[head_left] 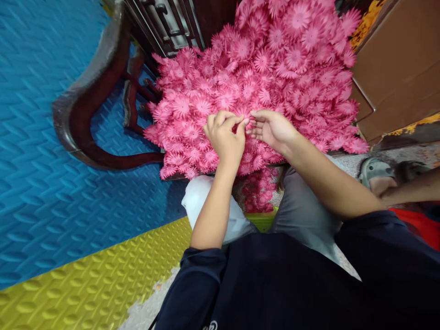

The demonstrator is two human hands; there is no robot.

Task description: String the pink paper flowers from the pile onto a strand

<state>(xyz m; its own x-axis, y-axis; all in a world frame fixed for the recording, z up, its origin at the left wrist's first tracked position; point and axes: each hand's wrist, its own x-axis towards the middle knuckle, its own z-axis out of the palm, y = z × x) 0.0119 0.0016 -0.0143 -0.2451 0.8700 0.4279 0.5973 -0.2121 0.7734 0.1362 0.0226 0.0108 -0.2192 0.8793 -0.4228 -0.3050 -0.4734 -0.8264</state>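
Observation:
A pink artificial flower (243, 112) with thin pointed petals is between my hands, over a large heap of similar pink flowers (268, 68). My left hand (225, 133) is closed in a pinch on this flower, thumb and index finger meeting at its near edge. Just to the right, my right hand (273, 129) has its palm partly turned up and its fingers loosely bent and apart. Its uppermost fingertip is at the flower's right edge; whether it touches the petals is hard to see.
A dark curved wooden chair arm (74, 123) borders the heap on the left. Brown cardboard (398, 68) stands on the right beside orange flowers (367, 23). More pink flowers (259, 190) lie below, between my knees. Another person's foot in a sandal (376, 172) is at right.

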